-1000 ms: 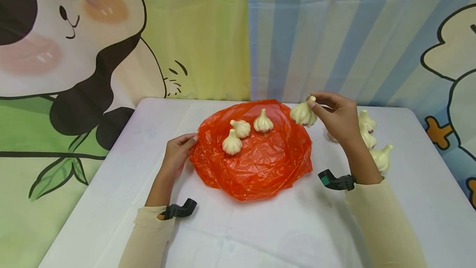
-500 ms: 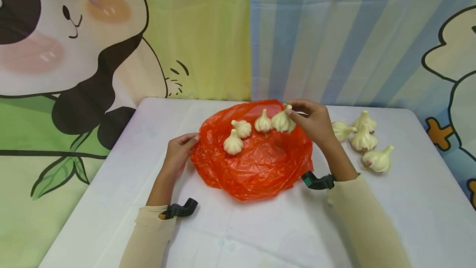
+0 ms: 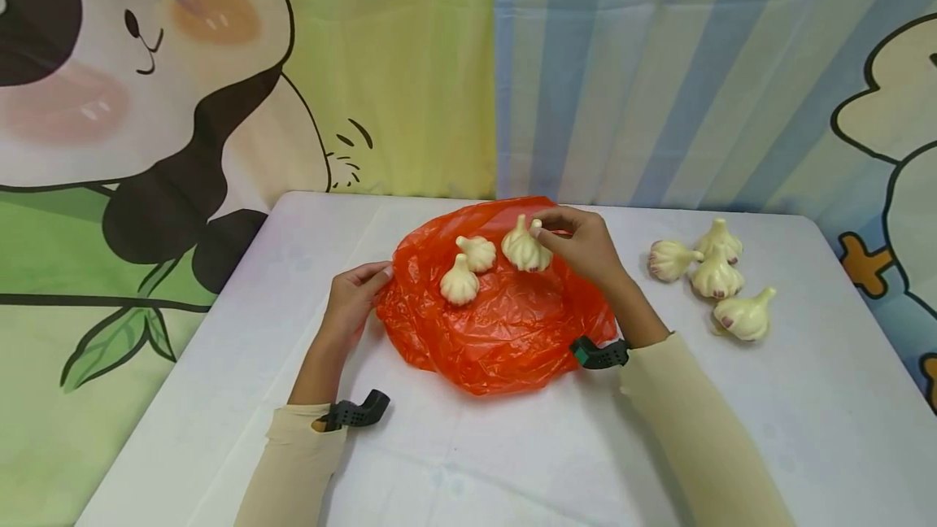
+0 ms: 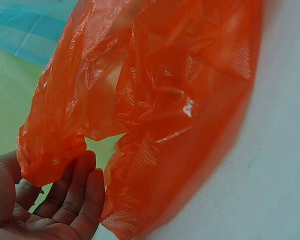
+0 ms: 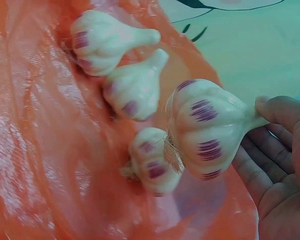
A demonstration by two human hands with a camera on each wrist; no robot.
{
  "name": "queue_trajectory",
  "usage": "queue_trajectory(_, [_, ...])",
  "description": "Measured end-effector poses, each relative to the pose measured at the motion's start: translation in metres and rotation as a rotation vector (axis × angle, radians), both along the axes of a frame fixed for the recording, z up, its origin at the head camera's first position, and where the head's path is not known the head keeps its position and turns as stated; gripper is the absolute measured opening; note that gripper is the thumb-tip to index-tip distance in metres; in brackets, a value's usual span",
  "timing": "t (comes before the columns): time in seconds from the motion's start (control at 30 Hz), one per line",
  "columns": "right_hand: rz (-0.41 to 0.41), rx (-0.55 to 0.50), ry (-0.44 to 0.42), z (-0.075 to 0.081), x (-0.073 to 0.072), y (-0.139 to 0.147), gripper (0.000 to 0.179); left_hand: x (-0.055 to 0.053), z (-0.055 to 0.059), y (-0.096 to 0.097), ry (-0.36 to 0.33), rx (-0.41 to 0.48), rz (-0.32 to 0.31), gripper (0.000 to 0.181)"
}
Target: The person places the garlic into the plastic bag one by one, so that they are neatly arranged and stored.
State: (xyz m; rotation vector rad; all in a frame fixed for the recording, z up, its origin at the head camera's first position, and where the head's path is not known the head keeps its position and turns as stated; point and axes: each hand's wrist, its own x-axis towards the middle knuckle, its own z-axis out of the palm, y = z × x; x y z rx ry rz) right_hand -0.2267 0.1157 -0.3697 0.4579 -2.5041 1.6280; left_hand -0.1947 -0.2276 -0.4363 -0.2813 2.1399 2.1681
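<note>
My right hand [image 3: 581, 246] pinches a garlic bulb [image 5: 205, 131] by its stem, above the red plastic bag [image 3: 505, 332]. In the right wrist view this bulb is white with purple streaks and a tuft of roots. Three other garlic bulbs lie on the bag: one bulb [image 3: 459, 281] in front, another bulb [image 3: 477, 253] just behind it, and a third bulb [image 5: 152, 162] partly hidden behind the held one. At the bag's left edge, my left hand [image 3: 351, 299] holds the crinkled plastic between thumb and fingers, as the left wrist view shows.
Several garlic bulbs [image 3: 717, 273] lie grouped on the white table [image 3: 454, 470], right of the bag. A cloth backdrop [image 3: 410, 63] printed with cartoon animals hangs behind the table. Each wrist wears a black camera band.
My right hand has moved left with its garlic bulb, from the bag's right edge to over the bag's back middle. My left hand stays at the bag's left edge.
</note>
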Motion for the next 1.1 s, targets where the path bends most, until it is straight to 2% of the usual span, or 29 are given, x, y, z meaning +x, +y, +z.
queue_trajectory(0.07, [0.005, 0.0, -0.005, -0.012, -0.008, 0.0, 0.024, 0.0, 0.0, 0.0, -0.004, 0.0, -0.002, 0.034])
queue_trajectory(0.13, [0.023, -0.005, -0.009, -0.019, -0.01, -0.002, 0.025, 0.0, -0.001, 0.0, -0.006, 0.002, -0.003, 0.034])
queue_trajectory(0.17, [0.031, -0.007, -0.02, -0.016, -0.008, -0.005, 0.025, 0.0, -0.001, 0.0, -0.008, 0.002, -0.004, 0.034])
queue_trajectory(0.4, [0.062, -0.013, -0.044, -0.027, -0.011, -0.012, 0.023, -0.001, -0.001, 0.001, -0.007, -0.006, -0.003, 0.036])
queue_trajectory(0.6, [0.076, -0.009, -0.056, -0.022, -0.007, -0.022, 0.022, -0.001, 0.001, 0.002, -0.011, -0.008, 0.0, 0.035])
queue_trajectory(0.83, [0.107, 0.021, -0.029, 0.0, 0.01, -0.035, 0.018, -0.002, 0.001, 0.002, -0.005, -0.008, -0.002, 0.035])
queue_trajectory(1.1, [0.131, 0.034, -0.035, -0.039, -0.009, -0.032, 0.021, -0.001, -0.001, 0.0, -0.008, -0.026, -0.012, 0.037])
